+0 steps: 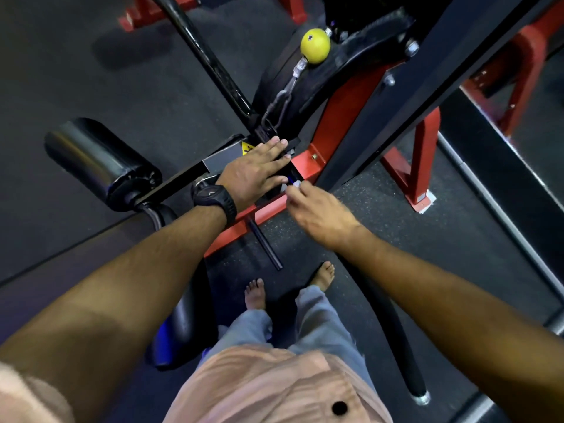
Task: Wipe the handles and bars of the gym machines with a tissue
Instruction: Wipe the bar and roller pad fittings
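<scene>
Peach shirt (274, 386) nearest; farther out, left hand (254, 170) lies flat, fingers straight, on the grey bracket (219, 158). Right hand (319, 209), just right of it, pinches a small white tissue (290, 187) by the red frame (305, 166), mid-scene.

Glossy black vinyl-looking roller pad (100, 154) at 9 o'clock, smooth yellow plastic knob (315, 45) at 12 o'clock, semi-gloss red-painted metal frame (338, 117) at 2 o'clock, white paper tissue (292, 186) at centre, matt speckled rubber floor (381, 215) at 4 o'clock.
</scene>
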